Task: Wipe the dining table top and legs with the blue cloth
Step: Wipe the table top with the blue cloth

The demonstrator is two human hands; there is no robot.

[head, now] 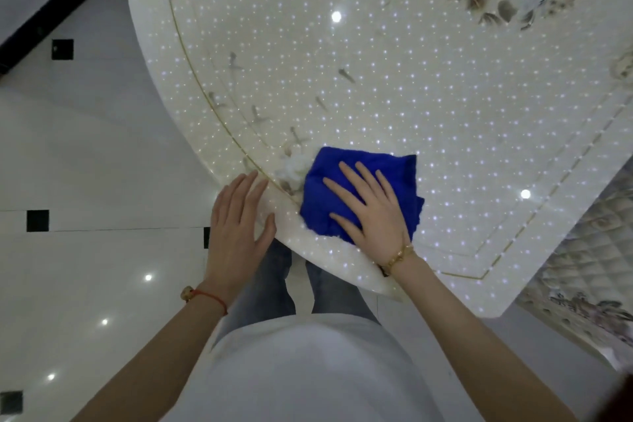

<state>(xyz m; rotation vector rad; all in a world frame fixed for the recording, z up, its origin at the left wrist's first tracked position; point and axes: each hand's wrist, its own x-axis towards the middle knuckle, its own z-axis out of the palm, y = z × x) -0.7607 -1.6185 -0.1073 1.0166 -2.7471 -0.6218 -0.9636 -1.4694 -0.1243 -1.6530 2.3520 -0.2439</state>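
Observation:
The dining table top (394, 79) is glossy cream with gold inlay lines and flower patterns, and it mirrors many small ceiling lights. A folded blue cloth (322, 181) lies near the table's front edge. My right hand (368, 207) lies flat on the cloth with fingers spread, pressing it against the top. My left hand (239, 226) rests on the rounded table edge just left of the cloth, fingers together and holding nothing. The table legs are hidden under the top.
A white tiled floor (85, 164) with small black squares stretches to the left. A quilted cream chair back (589, 271) with a flower print stands close at the table's right side. My legs (284, 284) stand right against the table edge.

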